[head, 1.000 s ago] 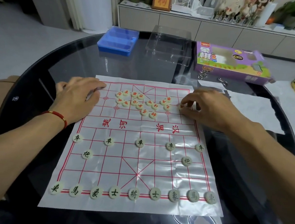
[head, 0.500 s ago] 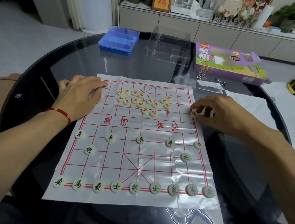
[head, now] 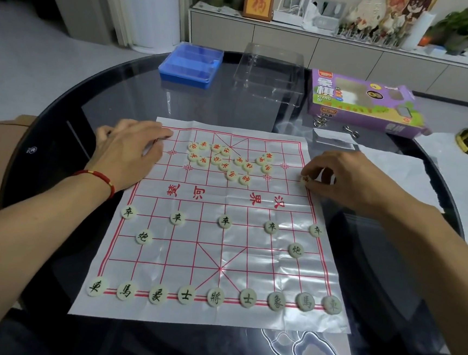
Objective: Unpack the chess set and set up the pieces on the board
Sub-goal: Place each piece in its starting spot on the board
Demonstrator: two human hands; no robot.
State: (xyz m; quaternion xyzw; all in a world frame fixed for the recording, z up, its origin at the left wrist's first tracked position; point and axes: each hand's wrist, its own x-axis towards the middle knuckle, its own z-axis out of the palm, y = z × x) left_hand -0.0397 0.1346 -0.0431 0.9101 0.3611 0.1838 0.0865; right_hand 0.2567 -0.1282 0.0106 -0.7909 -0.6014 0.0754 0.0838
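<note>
1. While the near half is already ranked, the far half is not: the black pieces (head: pixel 214 298) sit on their points along the 6 o'clock edge of the board (head: pixel 222 250), with soldiers and cannons in the rows just beyond, so that side looks done.
2. The red pieces (head: pixel 230 162) lie in a loose heap at 12 o'clock on the board, off the grid points. Likely dumped there to keep them near their own ranks.
3. The right hand (head: pixel 351 184) sits at the board's 3 o'clock edge, thumb and fingertips pinched on one red piece (head: pixel 305 179). The piece is at or just over the right border line, about on the red soldier row. My read: it is the first red soldier going onto the edge file.
4. The left hand (head: pixel 128 154) lies flat, fingers straight, on the board's 10 o'clock corner, holding nothing. The sheet is thin and creased, so it probably serves as a weight against sliding.
5. The hands are well apart, one on each side edge.
6. The packaging is parked at 12 o'clock on the counter (head: pixel 98 103), clear of play: blue tray (head: pixel 190 64), clear lid (head: pixel 270 70), purple box (head: pixel 366 104).
7. Remaining: the red heap still needs sorting. Risk: nudging the heap, or dragging the sheet.
</note>
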